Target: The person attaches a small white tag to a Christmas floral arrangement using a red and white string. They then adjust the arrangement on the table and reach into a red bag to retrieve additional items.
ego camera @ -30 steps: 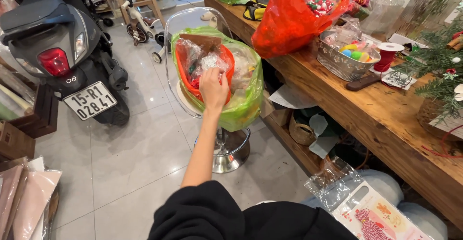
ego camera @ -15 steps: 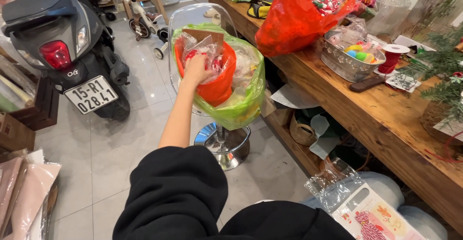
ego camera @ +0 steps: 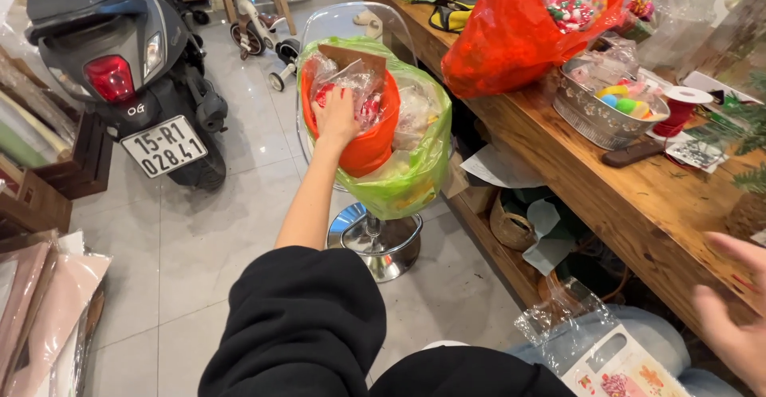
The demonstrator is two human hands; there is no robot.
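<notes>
The left hand [ego camera: 335,116] is reaching, fingers spread, into the orange bag [ego camera: 369,138] inside the green bag [ego camera: 415,165] on the clear chair [ego camera: 351,26], nothing lifted out yet. The right hand [ego camera: 730,317] is hovering open beside the tabletop [ego camera: 630,197].

The left hand [ego camera: 335,116] reaches into the orange bag [ego camera: 369,138] — nested in a green bag [ego camera: 415,177] on the clear chair [ego camera: 351,26]. Right of the chair, the right hand [ego camera: 738,317] hovers open by the wooden counter [ego camera: 630,205].
</notes>
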